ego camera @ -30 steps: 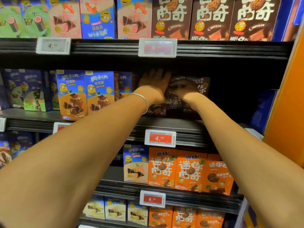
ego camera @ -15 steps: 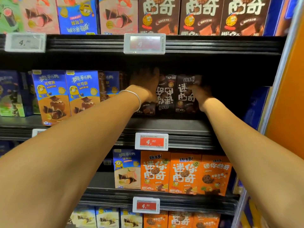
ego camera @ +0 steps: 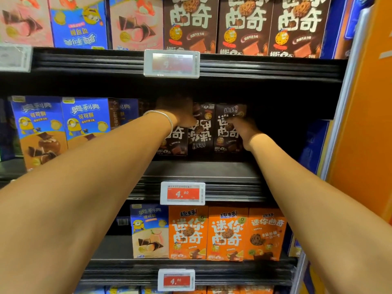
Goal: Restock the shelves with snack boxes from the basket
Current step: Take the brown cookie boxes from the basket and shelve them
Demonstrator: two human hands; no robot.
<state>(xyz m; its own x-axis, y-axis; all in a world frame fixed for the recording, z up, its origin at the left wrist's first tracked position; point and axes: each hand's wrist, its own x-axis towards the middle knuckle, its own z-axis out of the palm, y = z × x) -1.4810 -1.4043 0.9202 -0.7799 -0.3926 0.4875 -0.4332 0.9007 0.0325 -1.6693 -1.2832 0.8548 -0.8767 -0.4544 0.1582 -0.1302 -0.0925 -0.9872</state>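
Your two bare forearms stretch up from the lower corners of the frame toward the middle shelf [ego camera: 201,168], a silver bangle [ego camera: 167,122] round the left wrist. Between them, on that shelf's front edge, a red price tag [ego camera: 182,193] reads 4.90, and a row of orange cookie boxes [ego camera: 228,234] stands on the lower shelf [ego camera: 191,264].

Farther in, your left hand [ego camera: 180,115] lies over the top of the left brown cookie box [ego camera: 177,143], its thumb side against the middle brown cookie box [ego camera: 201,132], which stands upside down. Your right hand [ego camera: 240,127], apart from the left, is laid on the front of the right brown cookie box [ego camera: 224,134].

Both hands sit in deep shadow, and you cannot tell whether their fingers curl round a box. The three brown boxes stand side by side, set well back on the shelf. To their left, blue Minion boxes [ego camera: 84,122] stand nearer the front edge.

Above, a pale price tag [ego camera: 171,63] hangs on the upper shelf [ego camera: 265,66], under the upper brown cookie boxes [ego camera: 244,24].
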